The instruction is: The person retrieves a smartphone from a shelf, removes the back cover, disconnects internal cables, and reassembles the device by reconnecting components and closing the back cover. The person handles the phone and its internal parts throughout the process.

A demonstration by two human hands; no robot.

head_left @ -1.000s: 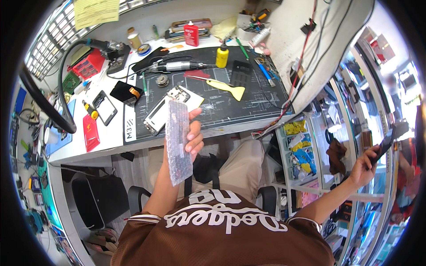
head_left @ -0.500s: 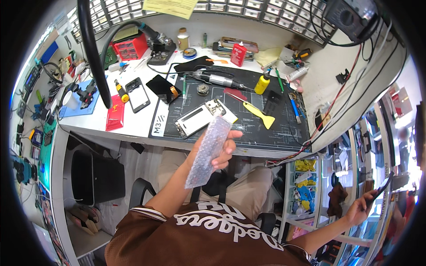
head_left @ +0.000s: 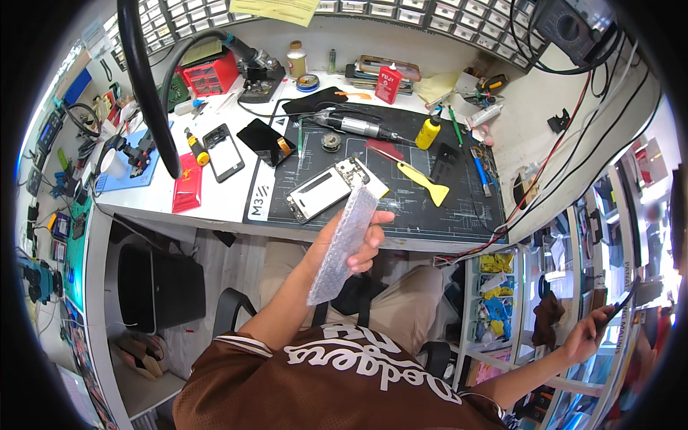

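A: Hands first?

B: Bubble-wrap packet grasped by the left hand, fingers curled at its right edge, palm behind. Dark slab grasped by the right hand, arm extended beside the shelves.

A: Packet location?

B: Above the lap, at the bench's front edge, tilted. Contact with the phone frame can't be told. Cradled that way probably so the contents aren't squeezed.

A: Slab's material?

B: Can't tell; thin, seen nearly edge-on.

A: Further out?

B: Frame is laid flat on the dark, line-printed mat, likely for steadiness; white panel, board exposed at one end. Scraper: yellow, flared. Bottle stood upright, presumably against leaks. Red pouch, glossy and creased, is left on the white bench.
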